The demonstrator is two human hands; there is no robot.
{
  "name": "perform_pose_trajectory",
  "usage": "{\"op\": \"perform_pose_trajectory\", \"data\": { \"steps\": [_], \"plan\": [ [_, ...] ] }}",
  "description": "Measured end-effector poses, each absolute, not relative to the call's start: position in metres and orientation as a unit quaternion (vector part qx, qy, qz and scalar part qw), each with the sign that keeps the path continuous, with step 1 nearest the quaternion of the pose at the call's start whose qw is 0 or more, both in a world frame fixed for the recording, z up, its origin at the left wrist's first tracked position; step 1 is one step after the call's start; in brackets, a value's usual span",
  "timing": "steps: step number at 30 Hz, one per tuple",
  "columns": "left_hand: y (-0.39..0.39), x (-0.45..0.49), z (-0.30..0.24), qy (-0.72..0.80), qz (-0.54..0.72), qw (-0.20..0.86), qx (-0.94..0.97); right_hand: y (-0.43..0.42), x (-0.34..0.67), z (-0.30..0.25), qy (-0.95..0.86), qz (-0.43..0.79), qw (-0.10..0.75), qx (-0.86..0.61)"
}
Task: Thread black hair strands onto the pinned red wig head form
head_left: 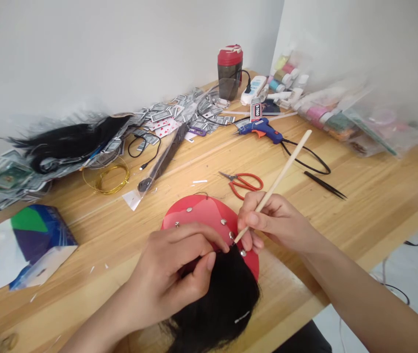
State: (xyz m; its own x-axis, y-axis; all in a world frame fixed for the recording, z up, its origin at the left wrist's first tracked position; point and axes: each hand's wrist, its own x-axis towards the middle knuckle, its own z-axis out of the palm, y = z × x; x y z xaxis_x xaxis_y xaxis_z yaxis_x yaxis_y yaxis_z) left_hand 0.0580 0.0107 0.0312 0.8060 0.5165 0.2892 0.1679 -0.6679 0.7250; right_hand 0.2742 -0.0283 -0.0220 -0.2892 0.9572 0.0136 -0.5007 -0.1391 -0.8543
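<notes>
My right hand [267, 220] grips a slim pale wooden stick [284, 171] like a pen. Its lower tip meets the top edge of a bundle of black hair [227, 294]. That hair lies partly over a red round piece [194, 203] dotted with several silver studs. From the left, my left hand [179, 264] reaches over both, fingers closed at the hair's upper edge, index fingertip close to the stick's tip. Its palm side is hidden. A small silver clip [242, 317] shows on the hair.
Beyond the red piece lie red-handled scissors [245, 184], black tweezers [324, 185] and a blue glue gun [260, 130]. Gold wire [111, 179], more black hair [72, 142] and scattered cards [168, 115] sit to the left. A red-lidded cup [230, 71] stands at the back.
</notes>
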Motion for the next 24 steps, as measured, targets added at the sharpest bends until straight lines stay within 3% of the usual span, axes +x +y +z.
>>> {"op": "perform_pose_trajectory", "data": {
  "steps": [24],
  "plan": [
    [0.0089, 0.0546, 0.0343, 0.194, 0.246, 0.33, 0.89, -0.0264, 0.2737, -0.0212, -0.369, 0.698, 0.531, -0.308]
  ]
}}
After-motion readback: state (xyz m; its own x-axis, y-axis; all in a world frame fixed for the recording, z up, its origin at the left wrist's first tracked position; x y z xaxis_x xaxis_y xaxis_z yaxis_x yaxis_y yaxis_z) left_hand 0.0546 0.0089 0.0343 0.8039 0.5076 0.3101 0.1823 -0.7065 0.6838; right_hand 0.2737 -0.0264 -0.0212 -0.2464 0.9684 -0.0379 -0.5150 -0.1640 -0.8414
